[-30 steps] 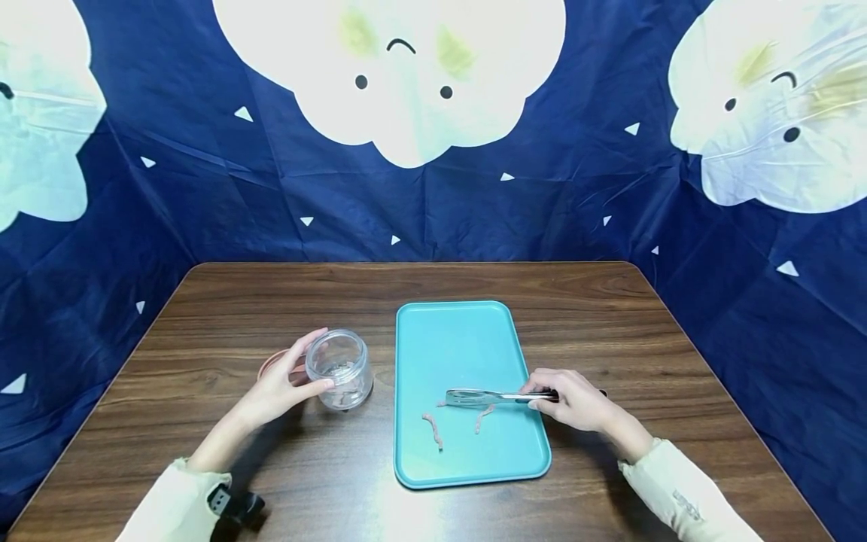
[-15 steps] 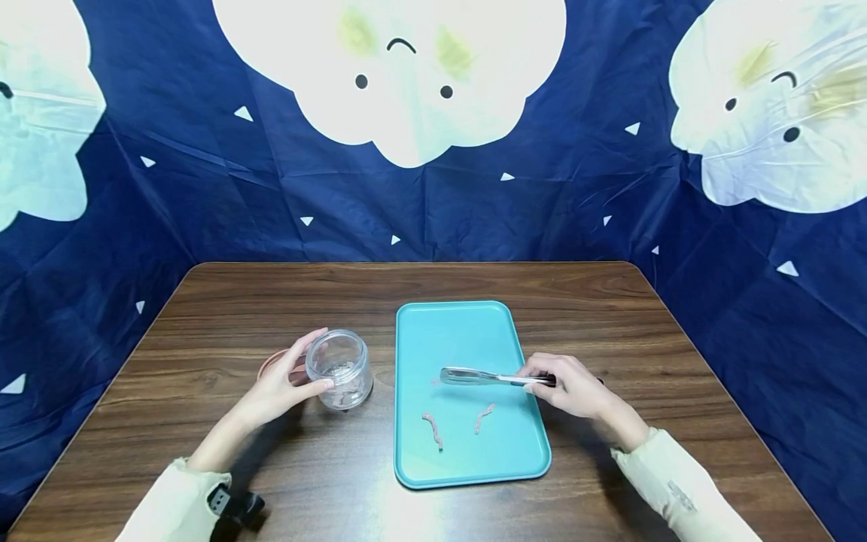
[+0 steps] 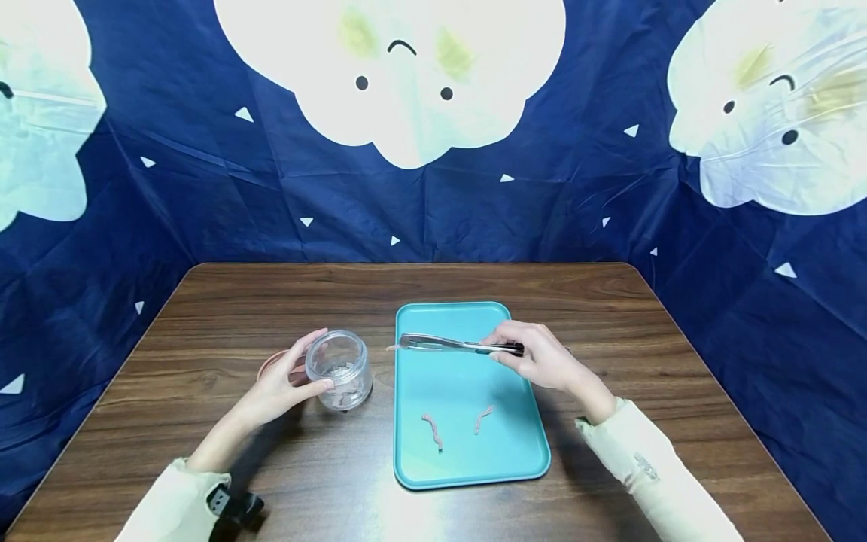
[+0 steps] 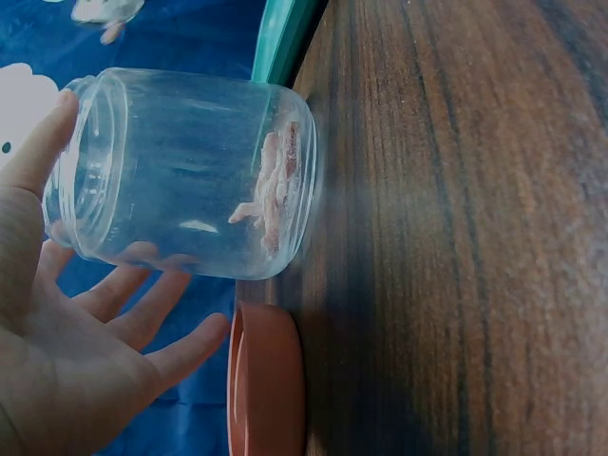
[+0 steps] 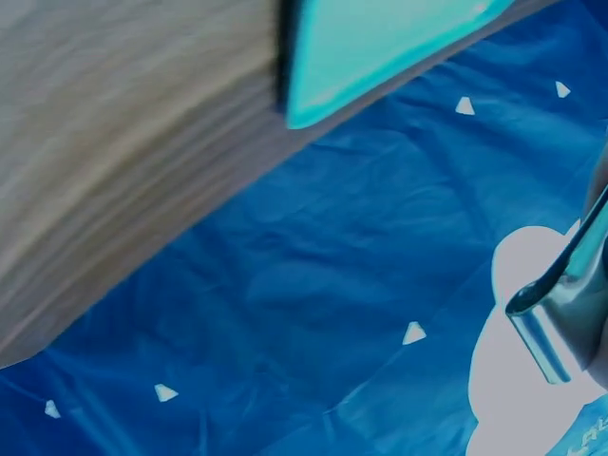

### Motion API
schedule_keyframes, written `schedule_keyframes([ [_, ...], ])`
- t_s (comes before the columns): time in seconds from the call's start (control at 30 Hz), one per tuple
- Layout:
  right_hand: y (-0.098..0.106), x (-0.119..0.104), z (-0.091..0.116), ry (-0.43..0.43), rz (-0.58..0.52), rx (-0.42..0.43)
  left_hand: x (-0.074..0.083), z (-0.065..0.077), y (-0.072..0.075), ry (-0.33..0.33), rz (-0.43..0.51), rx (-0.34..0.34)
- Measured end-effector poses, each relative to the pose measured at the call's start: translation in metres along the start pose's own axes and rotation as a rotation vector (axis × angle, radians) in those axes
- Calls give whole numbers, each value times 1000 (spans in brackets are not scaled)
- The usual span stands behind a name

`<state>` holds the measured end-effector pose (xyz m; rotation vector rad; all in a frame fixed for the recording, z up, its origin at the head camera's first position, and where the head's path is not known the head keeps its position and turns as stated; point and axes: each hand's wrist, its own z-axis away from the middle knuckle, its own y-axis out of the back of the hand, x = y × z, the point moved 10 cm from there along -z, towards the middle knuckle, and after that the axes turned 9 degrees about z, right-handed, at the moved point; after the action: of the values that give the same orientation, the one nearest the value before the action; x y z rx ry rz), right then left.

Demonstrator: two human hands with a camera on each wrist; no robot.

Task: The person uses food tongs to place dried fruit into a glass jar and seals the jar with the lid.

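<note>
My left hand (image 3: 281,388) holds a clear jar (image 3: 352,393) near its rim, thumb on the near side and fingers on the far side. The jar stands upright and uncapped on the table. Thin pink strips (image 4: 275,190) lie on its bottom in the left wrist view. Raised over the turquoise tray (image 3: 454,380), my right hand (image 3: 538,355) grips metal tongs (image 3: 440,344) by the dark handle. A pink strip (image 3: 392,348) sticks out from their tips, past the tray's left edge. Two more strips, a left one (image 3: 432,433) and a right one (image 3: 483,419), rest on the tray.
A reddish-brown lid (image 4: 271,380) lies on the wooden table (image 3: 305,482) beside the jar, mostly behind my left hand in the head view. A small black device (image 3: 244,508) sits at my left cuff. Blue cloth (image 3: 467,218) with white clouds hangs around the table.
My right hand has lifted the tongs off the tray and carried them left and away from me, a pink strip at their tips. The left hand and jar have stayed put.
</note>
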<state>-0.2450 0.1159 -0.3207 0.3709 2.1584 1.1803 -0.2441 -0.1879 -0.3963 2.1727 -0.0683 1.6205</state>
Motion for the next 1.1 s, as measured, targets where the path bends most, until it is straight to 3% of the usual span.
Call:
schedule_keyframes([
  [0.43,-13,-41,-44,110,21,61,1,0,0,6,-1,-5],
  [0.83,-38,-54,-56,88,81,12,-1,1,1,17,-16,4],
  [1.1,-42,-51,-54,34,39,-21,-1,1,0,21,-20,0],
])
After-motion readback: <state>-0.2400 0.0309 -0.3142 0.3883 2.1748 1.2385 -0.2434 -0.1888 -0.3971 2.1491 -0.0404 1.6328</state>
